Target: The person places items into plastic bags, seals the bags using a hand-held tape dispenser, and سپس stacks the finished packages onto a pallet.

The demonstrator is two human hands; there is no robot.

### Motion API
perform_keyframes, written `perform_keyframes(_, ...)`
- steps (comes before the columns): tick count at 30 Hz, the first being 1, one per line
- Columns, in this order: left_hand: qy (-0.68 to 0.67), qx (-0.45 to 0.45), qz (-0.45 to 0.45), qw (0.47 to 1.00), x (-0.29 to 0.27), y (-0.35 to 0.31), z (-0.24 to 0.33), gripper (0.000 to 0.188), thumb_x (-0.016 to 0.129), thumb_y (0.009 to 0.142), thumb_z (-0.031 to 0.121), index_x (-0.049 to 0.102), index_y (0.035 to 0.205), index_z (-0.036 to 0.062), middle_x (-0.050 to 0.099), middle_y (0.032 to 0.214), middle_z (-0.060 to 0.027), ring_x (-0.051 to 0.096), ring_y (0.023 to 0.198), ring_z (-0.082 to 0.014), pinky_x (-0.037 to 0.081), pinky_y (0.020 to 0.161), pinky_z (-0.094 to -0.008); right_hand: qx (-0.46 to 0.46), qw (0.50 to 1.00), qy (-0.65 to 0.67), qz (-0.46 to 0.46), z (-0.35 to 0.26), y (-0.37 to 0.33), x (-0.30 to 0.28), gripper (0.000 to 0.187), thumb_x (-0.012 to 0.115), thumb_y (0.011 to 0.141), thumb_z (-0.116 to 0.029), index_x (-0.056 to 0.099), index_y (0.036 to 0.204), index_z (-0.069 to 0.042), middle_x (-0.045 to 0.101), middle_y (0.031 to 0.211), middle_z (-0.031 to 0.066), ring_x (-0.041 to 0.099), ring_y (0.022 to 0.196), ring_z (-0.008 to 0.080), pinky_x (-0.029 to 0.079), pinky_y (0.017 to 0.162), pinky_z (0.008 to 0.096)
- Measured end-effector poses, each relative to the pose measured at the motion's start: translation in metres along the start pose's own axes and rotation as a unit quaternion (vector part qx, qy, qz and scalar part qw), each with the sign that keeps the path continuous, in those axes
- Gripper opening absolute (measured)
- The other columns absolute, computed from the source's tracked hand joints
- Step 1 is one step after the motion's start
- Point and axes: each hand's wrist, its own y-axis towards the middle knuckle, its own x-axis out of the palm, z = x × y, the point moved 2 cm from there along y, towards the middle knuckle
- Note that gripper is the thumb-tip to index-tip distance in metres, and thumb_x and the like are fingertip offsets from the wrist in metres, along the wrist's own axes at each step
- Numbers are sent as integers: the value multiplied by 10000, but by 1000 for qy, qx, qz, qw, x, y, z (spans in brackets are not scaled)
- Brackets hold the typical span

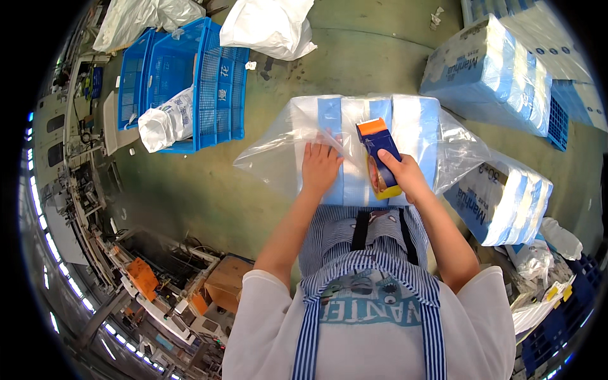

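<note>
Floor: one smooth, dull green floor (pixel 190 196), with dark stains between the crates and the bundle.
Machinery: metal frames and panels (pixel 60 139) along the left side, too crowded to count.
Clothing: one white cotton-like T-shirt (pixel 266 329); one blue-and-white striped apron (pixel 306 345) with two shoulder straps.
Printed bales: two nearly whole at the right, an upper bale (pixel 487 76) and a lower bale (pixel 506 196), both blocky, film-wrapped, banded blue and white; others are cut off behind the upper one.
Wrapped bundle: one, directly before the person, under both hands; three blue-and-white blocks (pixel 413 126) show side by side inside glossy, wrinkled clear film (pixel 269 142), which flares loosely at both ends.
Blue crates: seemingly two, adjoining, at upper left, of rigid perforated plastic (pixel 220 95); a crumpled white bag (pixel 166 123) sits in the mouth of the larger.
White sacks: two more, creased and soft, one beyond the crates (pixel 145 22), one right of them (pixel 269 28).
Carton: one, brown cardboard (pixel 227 283), lower left.
Left hand: one (pixel 322 166), fingers spread flat on the bundle's left part.
Right hand: one (pixel 406 177), wrapped round the tool, thumb on top.
Tool: one box-shaped piece, dark blue, orange and yellow (pixel 373 140), tilted over the bundle's middle; exact kind unclear.
Scrap: one small crumpled piece (pixel 436 18), top right.
</note>
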Motion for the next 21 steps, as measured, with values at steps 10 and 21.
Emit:
perform_keyframes(10,-65,-9,41,997,14,46,-31,311,668,769,357,679,942,99,621,1025,-135,551,953,-327,376,860,-496,-25,997,10,71,14,-12,26,610,642,832,-503,598,939,97,649,783,138,634,670,169,494,611,272)
perform_keyframes(21,-40,-14,182,982,37,38,-47,250,650,768,350,664,713,106,606,865,-69,501,934,-252,334,909,-476,8,989,13,144,62,-53,53,507,650,850,-396,606,944,100,634,767,121,593,648,152,476,601,271)
